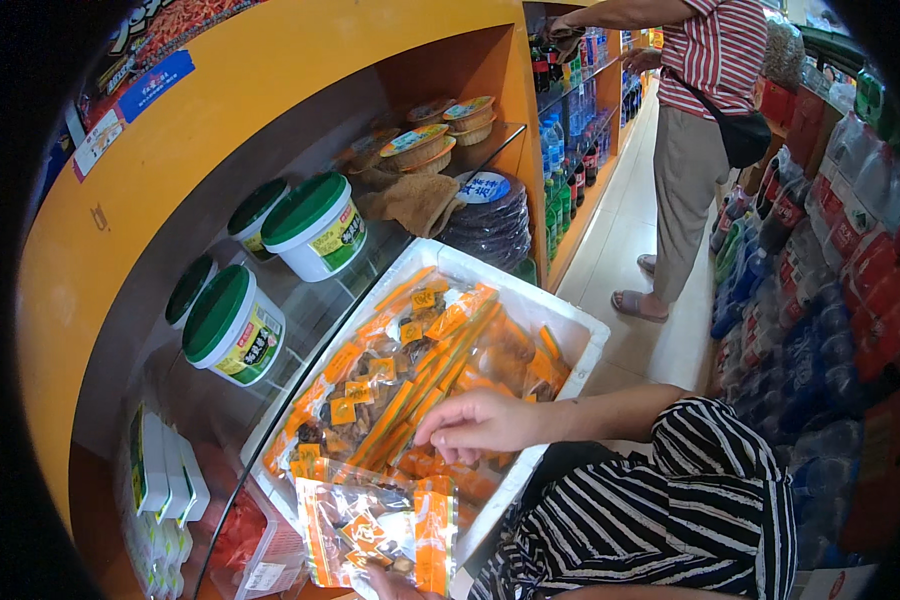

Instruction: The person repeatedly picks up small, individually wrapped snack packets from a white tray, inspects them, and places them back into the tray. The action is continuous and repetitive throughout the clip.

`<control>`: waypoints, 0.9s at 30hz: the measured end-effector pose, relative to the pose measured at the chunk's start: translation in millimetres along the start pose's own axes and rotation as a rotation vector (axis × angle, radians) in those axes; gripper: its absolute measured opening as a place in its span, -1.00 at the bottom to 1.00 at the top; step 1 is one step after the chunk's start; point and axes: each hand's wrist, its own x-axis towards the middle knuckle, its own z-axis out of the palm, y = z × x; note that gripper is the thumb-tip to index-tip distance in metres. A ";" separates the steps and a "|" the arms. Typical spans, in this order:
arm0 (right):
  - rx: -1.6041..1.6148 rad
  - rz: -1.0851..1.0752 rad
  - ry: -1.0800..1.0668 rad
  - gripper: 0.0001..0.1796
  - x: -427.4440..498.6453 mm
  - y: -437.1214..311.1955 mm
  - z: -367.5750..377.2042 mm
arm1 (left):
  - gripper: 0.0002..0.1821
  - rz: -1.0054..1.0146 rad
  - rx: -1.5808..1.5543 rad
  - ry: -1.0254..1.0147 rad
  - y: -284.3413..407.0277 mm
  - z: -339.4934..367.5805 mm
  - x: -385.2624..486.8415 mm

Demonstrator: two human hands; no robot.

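Note:
A white foam box (585, 322) holds many clear plastic food packets with orange edges (375, 390). Above its near right part is my right hand (472, 426), fingers bent and thumb apart from them, with no packet seen in its grasp. At the bottom, my left hand (397, 585) grips the lower edge of one clear packet with orange bands (379, 532), held up in front of the box's near corner. Dark and pale dried pieces show through this packet. Most of my left hand is hidden by the packet and the picture's edge.
White tubs with green lids (232, 326) stand on a glass shelf at the left. A brown cloth (412, 201) lies by stacked round packages (487, 217). Below is a pink plastic basket (281, 540). Another person (690, 150) stands in the aisle, beside stacked bottled drinks (810, 322).

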 end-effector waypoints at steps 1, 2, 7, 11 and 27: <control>-0.043 0.009 -0.014 -0.77 -0.8 -3.4 3.5 | -0.51 0.002 -0.004 -0.002 -0.3 1.2 0.7; -0.086 0.018 -0.030 -0.76 -1.7 -7.5 7.0 | -0.51 -0.002 -0.001 -0.003 0.9 1.2 1.1; -0.211 -0.118 -0.091 -0.72 7.4 1.0 19.6 | -0.50 -0.014 -0.022 -0.015 0.5 4.8 0.6; -0.353 -0.165 -0.085 -0.73 11.4 -1.1 32.5 | -0.50 -0.013 -0.023 -0.028 -0.7 4.8 1.4; -0.698 -0.464 0.075 -0.75 5.3 -0.9 54.4 | -0.49 -0.028 -0.014 -0.062 -2.8 -0.5 -7.2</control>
